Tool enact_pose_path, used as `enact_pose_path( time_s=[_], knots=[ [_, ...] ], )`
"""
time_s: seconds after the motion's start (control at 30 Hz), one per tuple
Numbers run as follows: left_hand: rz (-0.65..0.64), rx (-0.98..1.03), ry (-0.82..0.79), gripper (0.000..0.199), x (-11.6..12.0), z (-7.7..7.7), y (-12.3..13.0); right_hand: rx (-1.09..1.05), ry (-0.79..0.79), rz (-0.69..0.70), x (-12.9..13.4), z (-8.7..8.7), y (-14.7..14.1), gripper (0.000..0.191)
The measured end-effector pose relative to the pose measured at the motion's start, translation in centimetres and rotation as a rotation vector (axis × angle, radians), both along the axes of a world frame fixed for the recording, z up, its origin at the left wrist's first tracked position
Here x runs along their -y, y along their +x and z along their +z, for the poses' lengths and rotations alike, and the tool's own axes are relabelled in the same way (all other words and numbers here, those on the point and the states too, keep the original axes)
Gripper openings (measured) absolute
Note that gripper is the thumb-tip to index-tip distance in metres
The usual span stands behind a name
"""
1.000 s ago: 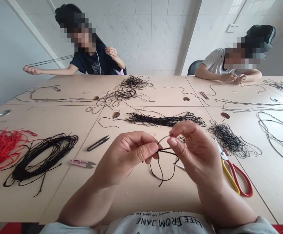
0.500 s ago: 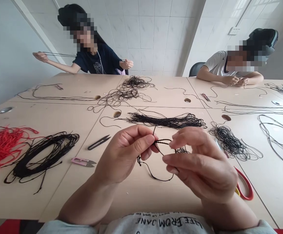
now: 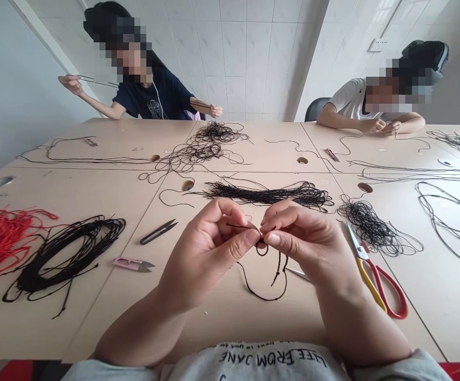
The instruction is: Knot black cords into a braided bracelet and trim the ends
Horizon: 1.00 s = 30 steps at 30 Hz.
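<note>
My left hand pinches a thin black cord between thumb and forefinger, with a short end sticking out across its fingers. Thumb and forefinger of my right hand are closed on the same cord, the fingertips of both hands almost touching. A small loop shows just under the fingertips. Below them the cord hangs in a wide curve with small knots, beside a braided end. Behind my hands lies a long bundle of black cords.
Red-and-yellow scissors lie right of my right arm. At left are pink snips, dark snips, a black cord coil and red cords. Two people across the table handle cords near a tangled pile.
My right hand has moved left and closed in beside my left fingertips. The larger loop between them is now a small one. The scissors show more fully. The left person's hands have shifted slightly.
</note>
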<state>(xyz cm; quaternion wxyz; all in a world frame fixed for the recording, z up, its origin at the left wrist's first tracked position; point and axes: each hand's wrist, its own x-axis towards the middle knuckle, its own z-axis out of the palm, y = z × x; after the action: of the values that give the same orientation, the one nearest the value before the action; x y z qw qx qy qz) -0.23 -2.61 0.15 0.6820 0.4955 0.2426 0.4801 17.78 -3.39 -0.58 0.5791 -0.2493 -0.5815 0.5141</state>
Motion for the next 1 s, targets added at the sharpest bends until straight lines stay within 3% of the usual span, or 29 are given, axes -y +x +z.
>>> enact_pose_path(
  time_s=[0.3, 0.6, 0.7, 0.87, 1.0],
  knots=[
    [-0.010, -0.011, 0.035, 0.029, 0.7, 1.3, 0.2, -0.138, -0.228, 0.158, -0.4, 0.3, -0.5, 0.018],
    [0.053, -0.158, 0.077, 0.030, 0.9, 1.3, 0.5, -0.114, -0.255, 0.184, -0.6, 0.0, -0.4, 0.021],
    [0.079, -0.213, 0.079, 0.029, 0.9, 1.1, 0.4, -0.034, -0.179, 0.113, -0.3, 0.0, -0.2, 0.016],
    [0.212, -0.409, 0.150, 0.036, 1.1, 0.4, 0.6, 0.366, 0.157, -0.168, 0.5, 0.2, 0.1, 0.015],
    [0.235, -0.400, 0.165, 0.049, 1.0, 0.3, 0.7, 0.463, 0.298, -0.242, 1.0, 0.2, 0.1, 0.006]
  ],
)
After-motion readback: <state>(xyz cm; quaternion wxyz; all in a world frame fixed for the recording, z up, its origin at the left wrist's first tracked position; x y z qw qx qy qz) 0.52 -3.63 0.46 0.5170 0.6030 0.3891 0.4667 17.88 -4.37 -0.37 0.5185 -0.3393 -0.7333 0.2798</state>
